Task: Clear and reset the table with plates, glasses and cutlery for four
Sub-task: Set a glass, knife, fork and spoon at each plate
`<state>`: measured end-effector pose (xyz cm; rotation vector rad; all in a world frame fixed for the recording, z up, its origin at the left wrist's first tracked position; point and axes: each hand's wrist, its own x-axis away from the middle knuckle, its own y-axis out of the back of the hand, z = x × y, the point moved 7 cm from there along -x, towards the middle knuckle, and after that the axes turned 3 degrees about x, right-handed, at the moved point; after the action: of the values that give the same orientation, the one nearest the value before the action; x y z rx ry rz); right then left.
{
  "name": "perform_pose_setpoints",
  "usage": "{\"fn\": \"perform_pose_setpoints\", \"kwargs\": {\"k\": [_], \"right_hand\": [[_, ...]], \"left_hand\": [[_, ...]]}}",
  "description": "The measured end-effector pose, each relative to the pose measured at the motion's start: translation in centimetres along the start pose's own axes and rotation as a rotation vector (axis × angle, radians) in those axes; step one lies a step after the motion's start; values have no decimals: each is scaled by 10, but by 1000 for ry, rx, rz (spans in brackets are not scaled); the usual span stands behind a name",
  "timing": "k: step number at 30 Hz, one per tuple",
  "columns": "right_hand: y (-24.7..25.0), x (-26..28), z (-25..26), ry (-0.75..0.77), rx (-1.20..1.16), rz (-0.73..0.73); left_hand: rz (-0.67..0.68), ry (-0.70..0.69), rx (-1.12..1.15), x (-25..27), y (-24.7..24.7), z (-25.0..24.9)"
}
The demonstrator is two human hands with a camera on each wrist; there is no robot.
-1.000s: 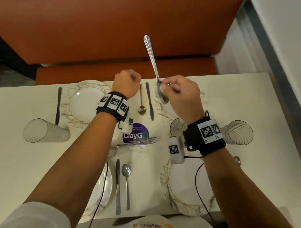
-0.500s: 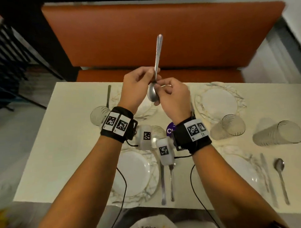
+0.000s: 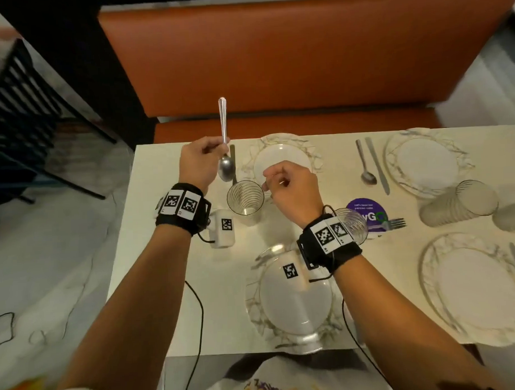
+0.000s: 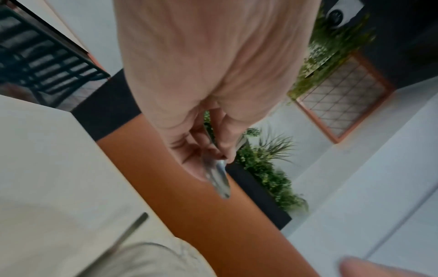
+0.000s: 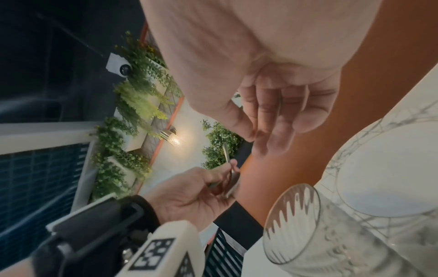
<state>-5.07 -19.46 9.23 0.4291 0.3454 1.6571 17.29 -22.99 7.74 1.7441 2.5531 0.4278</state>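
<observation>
My left hand [image 3: 211,155] pinches a steel spoon [image 3: 224,129] by its neck, handle up, bowl hanging down. It hovers over the far-left corner of the cream table [image 3: 141,257], just above a knife [image 3: 233,150] lying left of the far-left marbled plate [image 3: 281,162]. The left wrist view shows the fingers [image 4: 227,148] round the spoon [image 4: 219,178]. My right hand [image 3: 282,179] hangs over that plate, fingers loosely curled and holding nothing, as in the right wrist view [image 5: 267,131]. A ribbed glass [image 3: 245,199] lies on its side between my hands.
Three more marbled plates [image 3: 295,298] [image 3: 472,283] [image 3: 424,159] are laid out. A spoon [image 3: 365,167] and knife [image 3: 378,167] lie between the far plates. Forks [image 3: 393,223] rest on a purple sticker [image 3: 364,208]. More glasses [image 3: 458,202] lie right. An orange bench [image 3: 275,63] runs behind; a black chair [image 3: 13,101] stands left.
The spoon has passed from my right hand to my left, which carried it left toward the far-left setting. My right hand let go. The head view swung left.
</observation>
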Motion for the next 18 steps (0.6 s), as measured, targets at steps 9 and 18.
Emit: {"fn": "perform_pose_setpoints", "kwargs": {"k": [9, 18], "right_hand": [[-20, -24, -16, 13, 147, -26], [-43, -37, -39, -13, 242, 51]], "left_hand": [[-34, 249, -261, -67, 24, 116], [81, 326, -468, -96, -6, 161]]}}
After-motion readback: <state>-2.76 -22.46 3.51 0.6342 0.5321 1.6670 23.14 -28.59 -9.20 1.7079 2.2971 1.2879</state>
